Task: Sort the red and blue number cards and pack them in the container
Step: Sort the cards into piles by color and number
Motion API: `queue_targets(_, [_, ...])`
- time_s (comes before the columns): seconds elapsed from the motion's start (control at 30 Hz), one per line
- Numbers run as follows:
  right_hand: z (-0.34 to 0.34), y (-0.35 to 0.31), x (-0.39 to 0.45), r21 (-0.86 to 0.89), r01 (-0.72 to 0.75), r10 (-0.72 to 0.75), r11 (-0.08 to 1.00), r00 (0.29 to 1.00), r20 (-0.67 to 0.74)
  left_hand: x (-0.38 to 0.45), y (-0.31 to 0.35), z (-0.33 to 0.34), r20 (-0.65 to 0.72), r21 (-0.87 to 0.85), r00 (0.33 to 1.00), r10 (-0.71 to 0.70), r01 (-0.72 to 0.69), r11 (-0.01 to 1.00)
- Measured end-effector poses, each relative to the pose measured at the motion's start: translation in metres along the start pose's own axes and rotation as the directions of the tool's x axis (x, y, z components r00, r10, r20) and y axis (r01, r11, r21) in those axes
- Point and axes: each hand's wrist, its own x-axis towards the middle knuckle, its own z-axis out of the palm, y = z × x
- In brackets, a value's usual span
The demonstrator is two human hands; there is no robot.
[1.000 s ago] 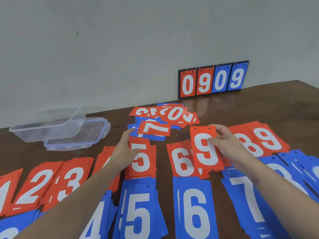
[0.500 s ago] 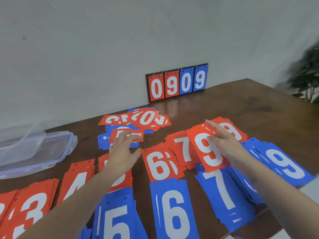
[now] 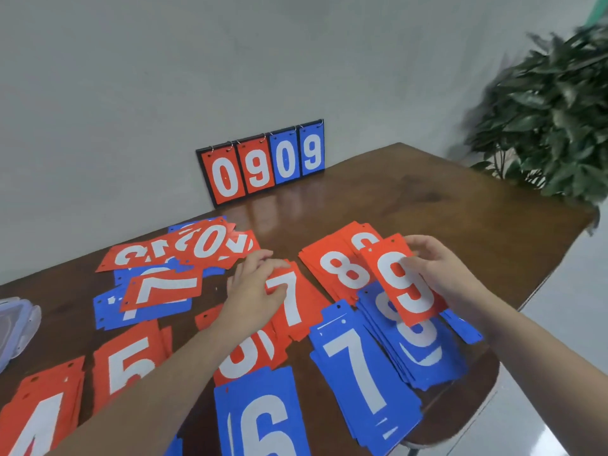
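We read 0909 on the scoreboard (image 3: 261,159) by the wall: two red digits, two blue. Our right hand (image 3: 437,274) pinches a red 9 card (image 3: 403,284) above the blue piles, while our left hand (image 3: 251,291) lies flat, fingers extended, on the red 7 pile (image 3: 292,304). The clear container (image 3: 16,327) sits at the table's (image 3: 427,199) far left.

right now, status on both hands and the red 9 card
Right hand pinching red number 9 card, held above the blue card pile. Left hand resting on red 7 stack. Nothing blocking; clear plastic container at far left edge.
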Motion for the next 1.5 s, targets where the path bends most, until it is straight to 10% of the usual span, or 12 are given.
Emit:
queue_targets(0.5, [0.01, -0.005, 0.139, -0.26, 0.176, -0.141, 0.949, 0.979, 0.148, 0.035, -0.001, 0.012, -0.01, 0.053, 0.987, -0.163, 0.163, 0.985])
queue_targets(0.73, [0.022, 0.008, 0.147, -0.746, 0.295, -0.243, 0.597, 0.953, 0.183, 0.029, -0.01, 0.009, -0.025, 0.075, 0.978, -0.206, 0.208, 0.975])
queue_targets(1.5, [0.176, -0.046, 0.064, -0.403, 0.65, -0.489, 0.644, 0.755, 0.437, -0.06, -0.1, -0.09, -0.173, 0.042, 0.937, -0.302, 0.313, 0.949])
